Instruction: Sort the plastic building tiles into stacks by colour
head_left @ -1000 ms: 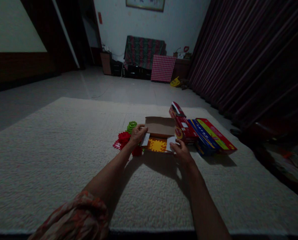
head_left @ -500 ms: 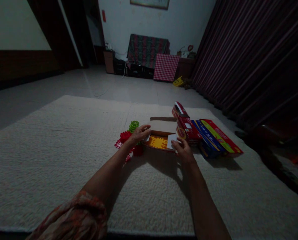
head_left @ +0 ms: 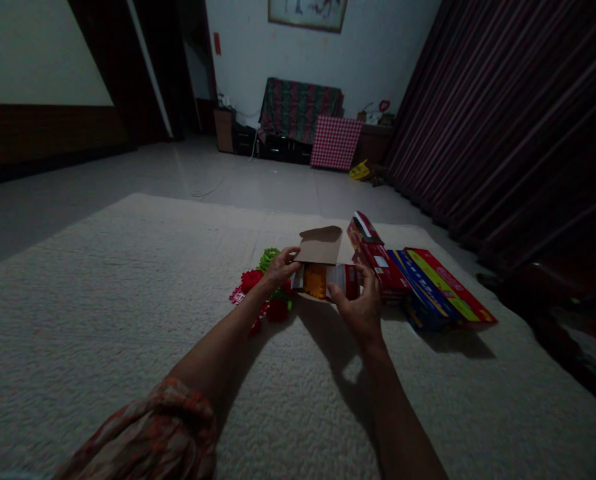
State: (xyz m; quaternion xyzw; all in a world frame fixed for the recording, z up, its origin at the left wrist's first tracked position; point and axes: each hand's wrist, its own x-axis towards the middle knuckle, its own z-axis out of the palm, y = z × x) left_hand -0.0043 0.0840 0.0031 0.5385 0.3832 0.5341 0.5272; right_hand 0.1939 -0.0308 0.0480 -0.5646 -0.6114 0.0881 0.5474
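Observation:
A small cardboard box (head_left: pixel 323 248) is tilted between my hands, its brown lid raised at the far side. Yellow toothed pieces (head_left: pixel 315 281) show inside it. My left hand (head_left: pixel 281 268) grips the box's left end, fingers at the base of the lid. At the right end, my right hand (head_left: pixel 362 304) is closed around the box, thumb on the pale end flap (head_left: pixel 333 275) and fingers over the far side. Beside my left hand lie several red toothed pieces (head_left: pixel 252 280) and green toothed pieces (head_left: pixel 269 259), partly hidden by that hand.
To the right on the cream quilted mat (head_left: pixel 178 267) lie red boxes (head_left: pixel 385 272), a blue box (head_left: pixel 425 293) and a red-and-yellow-green box (head_left: pixel 451 283). A dark curtain (head_left: pixel 458 113) hangs on the right. A checked cloth (head_left: pixel 335 142) stands by the far wall.
The box has tipped up and its lid now stands raised. My right hand has shifted its hold around the box's right end. The view has tilted slightly upward.

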